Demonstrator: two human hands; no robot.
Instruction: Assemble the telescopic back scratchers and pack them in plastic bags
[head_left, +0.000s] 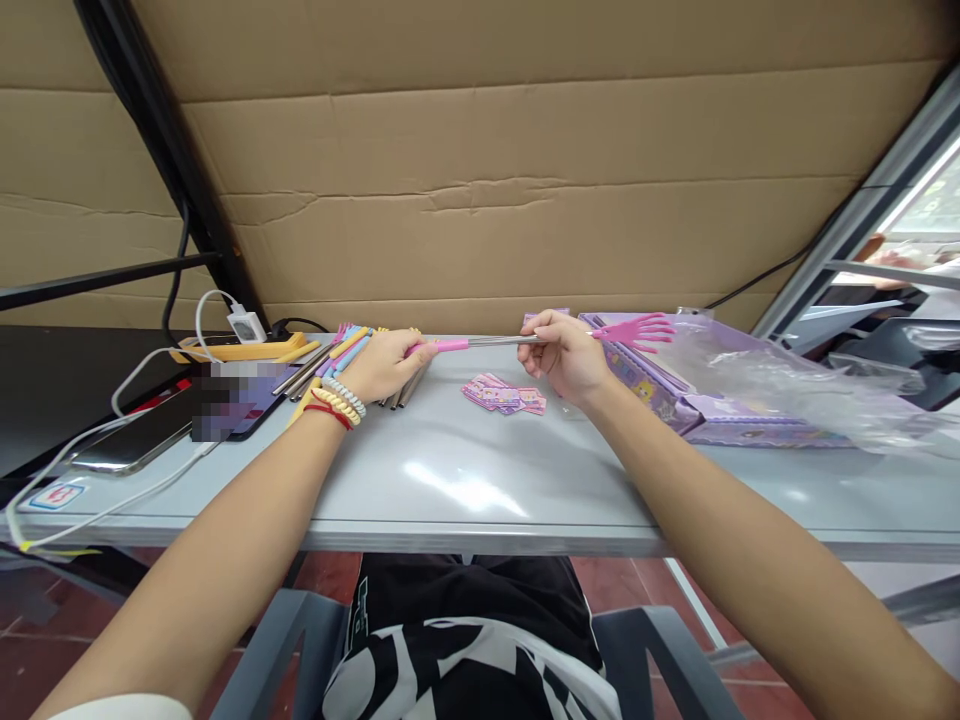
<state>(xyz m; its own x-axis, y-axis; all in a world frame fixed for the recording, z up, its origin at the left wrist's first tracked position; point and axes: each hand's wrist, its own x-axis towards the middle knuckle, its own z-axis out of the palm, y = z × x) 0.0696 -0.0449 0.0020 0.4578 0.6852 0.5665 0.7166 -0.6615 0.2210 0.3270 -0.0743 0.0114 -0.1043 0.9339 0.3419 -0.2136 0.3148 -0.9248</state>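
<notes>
A pink back scratcher (637,331) with a hand-shaped head and a metal rod is stretched level above the table. My left hand (386,366) is closed round its pink handle end. Near the head, my right hand (566,358) pinches the rod, and the pink claw points right. Beneath and beside my left hand lie several more rods with coloured handles (349,345), partly hidden by the hand. Between my hands, a small pile of pink and purple printed labels (504,394) rests on the table.
A purple printed box (750,432) with clear plastic wrapping (795,385) occupies the right side. On the left are a phone (139,440), white cables (146,490), a white charger plug (246,325) and a yellow object (240,350). A cardboard wall (480,150) stands behind the table (450,480).
</notes>
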